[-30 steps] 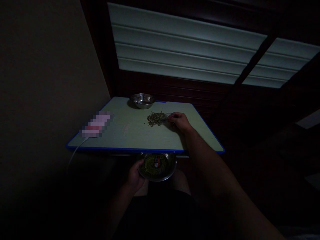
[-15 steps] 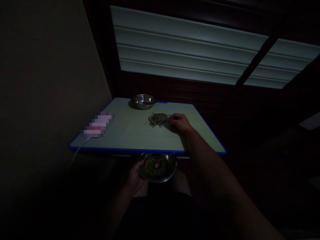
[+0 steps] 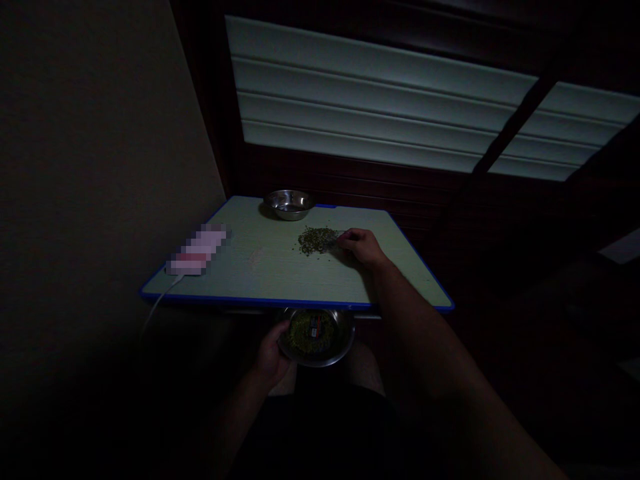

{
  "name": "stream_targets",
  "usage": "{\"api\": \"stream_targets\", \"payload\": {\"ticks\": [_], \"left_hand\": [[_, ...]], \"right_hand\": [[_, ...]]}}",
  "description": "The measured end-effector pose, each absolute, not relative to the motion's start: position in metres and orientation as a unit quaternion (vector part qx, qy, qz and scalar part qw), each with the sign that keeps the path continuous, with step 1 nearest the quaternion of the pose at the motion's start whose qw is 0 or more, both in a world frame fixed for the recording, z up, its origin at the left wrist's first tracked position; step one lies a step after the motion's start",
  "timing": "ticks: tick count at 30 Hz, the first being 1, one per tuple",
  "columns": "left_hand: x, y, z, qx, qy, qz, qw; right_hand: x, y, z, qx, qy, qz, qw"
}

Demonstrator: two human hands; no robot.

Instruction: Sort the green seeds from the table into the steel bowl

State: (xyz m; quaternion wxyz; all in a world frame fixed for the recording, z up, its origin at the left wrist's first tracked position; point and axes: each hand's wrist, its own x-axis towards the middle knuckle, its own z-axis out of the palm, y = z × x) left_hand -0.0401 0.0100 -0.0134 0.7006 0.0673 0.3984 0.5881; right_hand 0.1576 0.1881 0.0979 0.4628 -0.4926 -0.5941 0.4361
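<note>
Below the table's front edge, my left hand (image 3: pixel 273 352) grips the rim of a shiny metal bowl (image 3: pixel 345 347). Small green grains or beans (image 3: pixel 300 339) lie inside it, with a dark labelled item (image 3: pixel 315 327) among them. My right hand (image 3: pixel 364 247) is over the tabletop, fingers pinched on a thin, see-through piece (image 3: pixel 331 244) whose kind I cannot make out in the dim light. That piece touches the right side of a loose pile of green grains (image 3: pixel 313 239) spread on the table.
The pale table (image 3: pixel 250 280) has a blue rim. A second metal bowl (image 3: pixel 289 205) stands at its back edge. On the left lies a blurred pink phone-like object (image 3: pixel 197 252) with a white cable (image 3: pixel 159 303) hanging off the edge. A wall and a slatted panel (image 3: pixel 360 100) border the table.
Both hands hold nearly the same places. The view has shifted very slightly; the pile and the bowls look about the same.
</note>
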Motion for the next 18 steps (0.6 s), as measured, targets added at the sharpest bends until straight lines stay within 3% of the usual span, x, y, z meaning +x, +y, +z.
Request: {"api": "stream_targets", "payload": {"ticks": [18], "left_hand": [[-0.0414,0.0099,-0.0176,0.074,0.397,0.586,0.702]], "right_hand": [[0.1561,0.1862,0.0997,-0.497,-0.596,0.439,0.452]]}}
